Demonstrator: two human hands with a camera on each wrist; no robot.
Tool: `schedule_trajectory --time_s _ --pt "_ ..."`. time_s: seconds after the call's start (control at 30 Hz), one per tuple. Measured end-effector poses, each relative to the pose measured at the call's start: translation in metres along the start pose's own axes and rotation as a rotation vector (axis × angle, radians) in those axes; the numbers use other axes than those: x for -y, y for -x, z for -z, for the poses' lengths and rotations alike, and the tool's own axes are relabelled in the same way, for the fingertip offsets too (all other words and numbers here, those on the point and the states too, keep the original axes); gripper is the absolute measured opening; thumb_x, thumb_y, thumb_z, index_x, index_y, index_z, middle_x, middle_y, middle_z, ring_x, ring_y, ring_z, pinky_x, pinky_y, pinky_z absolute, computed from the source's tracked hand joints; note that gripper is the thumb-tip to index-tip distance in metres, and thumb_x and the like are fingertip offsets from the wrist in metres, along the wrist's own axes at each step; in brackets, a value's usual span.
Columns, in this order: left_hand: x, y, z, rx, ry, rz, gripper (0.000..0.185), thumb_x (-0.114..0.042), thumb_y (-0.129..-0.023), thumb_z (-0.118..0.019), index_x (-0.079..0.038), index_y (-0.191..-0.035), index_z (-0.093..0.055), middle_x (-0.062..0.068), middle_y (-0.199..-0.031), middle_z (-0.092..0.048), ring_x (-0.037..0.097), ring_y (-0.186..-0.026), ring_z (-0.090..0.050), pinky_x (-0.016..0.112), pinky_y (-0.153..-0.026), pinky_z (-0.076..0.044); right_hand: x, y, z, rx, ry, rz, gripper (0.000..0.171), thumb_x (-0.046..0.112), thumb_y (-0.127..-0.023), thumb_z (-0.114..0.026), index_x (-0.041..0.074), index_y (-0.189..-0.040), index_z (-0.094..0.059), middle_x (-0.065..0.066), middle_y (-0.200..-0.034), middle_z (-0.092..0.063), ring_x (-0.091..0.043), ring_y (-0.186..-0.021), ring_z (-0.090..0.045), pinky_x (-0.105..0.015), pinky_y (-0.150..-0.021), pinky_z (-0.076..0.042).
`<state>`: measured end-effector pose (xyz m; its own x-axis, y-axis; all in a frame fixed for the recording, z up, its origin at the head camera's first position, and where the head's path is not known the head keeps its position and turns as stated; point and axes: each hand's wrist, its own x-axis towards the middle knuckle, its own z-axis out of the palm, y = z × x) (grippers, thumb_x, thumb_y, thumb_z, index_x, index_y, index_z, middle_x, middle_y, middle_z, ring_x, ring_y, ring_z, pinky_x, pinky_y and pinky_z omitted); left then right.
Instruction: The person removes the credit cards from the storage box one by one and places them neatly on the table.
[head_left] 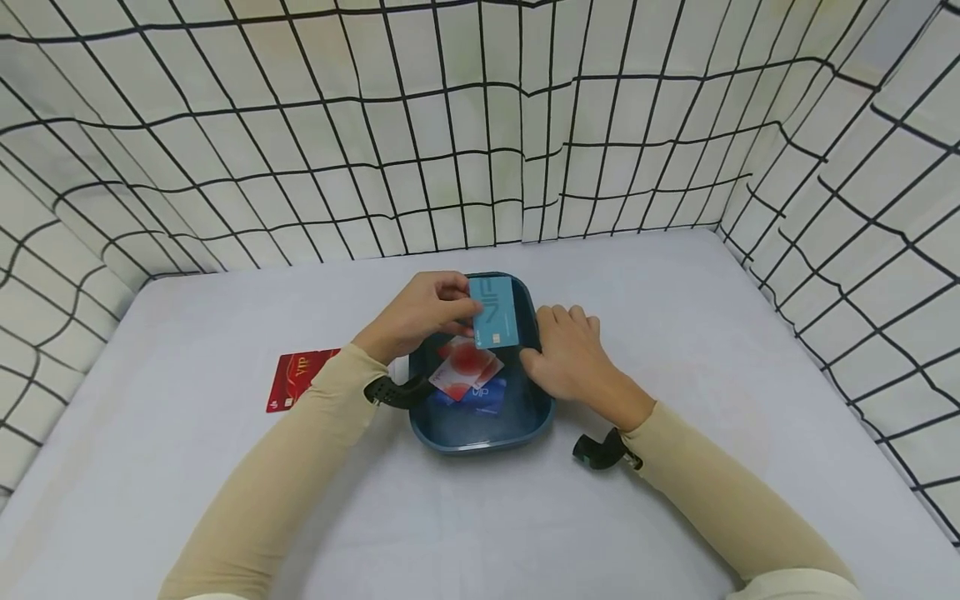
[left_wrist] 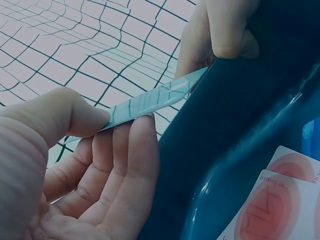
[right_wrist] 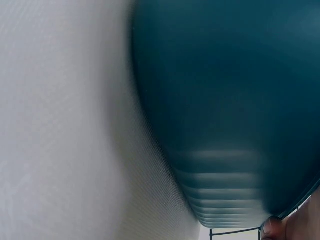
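A dark blue tray (head_left: 540,412) sits mid-table and holds pink-and-white cards (head_left: 465,367) and a blue card (head_left: 483,398). My left hand (head_left: 423,312) pinches a light blue VIP card (head_left: 494,312) between thumb and fingers, held over the tray's far end. In the left wrist view the card (left_wrist: 150,102) shows edge-on above the tray wall (left_wrist: 235,125), with pink cards (left_wrist: 272,205) below. My right hand (head_left: 573,354) rests with relaxed fingers on the tray's right rim. The right wrist view shows only the tray's outer wall (right_wrist: 230,100) and a fingertip (right_wrist: 274,227).
A red VIP card (head_left: 296,379) lies on the white table (head_left: 675,317) left of the tray. White fabric walls with a black grid (head_left: 480,125) enclose the table on three sides. Black wrist camera mounts sit on both sleeves.
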<state>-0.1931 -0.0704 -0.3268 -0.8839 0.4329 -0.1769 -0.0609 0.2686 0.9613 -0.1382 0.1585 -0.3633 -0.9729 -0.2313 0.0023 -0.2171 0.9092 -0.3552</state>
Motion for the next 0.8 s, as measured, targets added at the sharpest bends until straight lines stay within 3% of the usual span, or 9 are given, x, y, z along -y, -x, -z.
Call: schedule_trajectory --time_s 0.17,0.33,0.57,0.8 --pt "0.002 0.008 0.005 -0.012 0.006 0.002 0.032 -0.014 -0.098 -0.068 0.004 -0.123 -0.060 0.009 -0.101 -0.071 0.017 -0.081 -0.070 0.033 -0.078 -0.066 0.000 0.000 -0.001 -0.001 -0.004 0.003 0.031 0.031 -0.091 -0.051 0.005 -0.108 -0.055 -0.009 -0.095 -0.052 -0.030 -0.089 -0.040 -0.043 -0.080 -0.027" --pt "0.004 0.016 0.012 -0.032 0.018 0.017 0.036 -0.016 -0.099 -0.068 0.004 -0.128 -0.061 0.009 -0.105 -0.071 0.016 -0.080 -0.071 0.028 -0.076 -0.065 0.000 0.001 -0.001 -0.010 -0.008 0.002 0.030 0.030 -0.091 -0.051 0.005 -0.107 -0.055 -0.009 -0.094 -0.052 -0.030 -0.089 -0.040 -0.043 -0.080 -0.027" --pt "0.007 0.028 0.022 -0.050 0.022 0.017 0.037 -0.017 -0.099 -0.068 0.003 -0.130 -0.063 0.013 -0.113 -0.072 0.015 -0.083 -0.072 0.030 -0.077 -0.065 0.001 0.001 -0.002 -0.014 -0.006 0.003 0.035 0.031 -0.091 -0.052 0.003 -0.111 -0.056 -0.010 -0.095 -0.053 -0.030 -0.091 -0.041 -0.044 -0.082 -0.029" --pt "0.008 0.040 0.028 -0.053 0.035 0.035 0.035 -0.019 -0.100 -0.068 -0.003 -0.131 -0.058 0.004 -0.105 -0.073 0.017 -0.081 -0.070 0.031 -0.077 -0.065 0.001 0.001 -0.002 -0.014 -0.013 0.002 0.035 0.031 -0.090 -0.051 0.003 -0.110 -0.056 -0.011 -0.094 -0.052 -0.030 -0.090 -0.041 -0.044 -0.080 -0.028"
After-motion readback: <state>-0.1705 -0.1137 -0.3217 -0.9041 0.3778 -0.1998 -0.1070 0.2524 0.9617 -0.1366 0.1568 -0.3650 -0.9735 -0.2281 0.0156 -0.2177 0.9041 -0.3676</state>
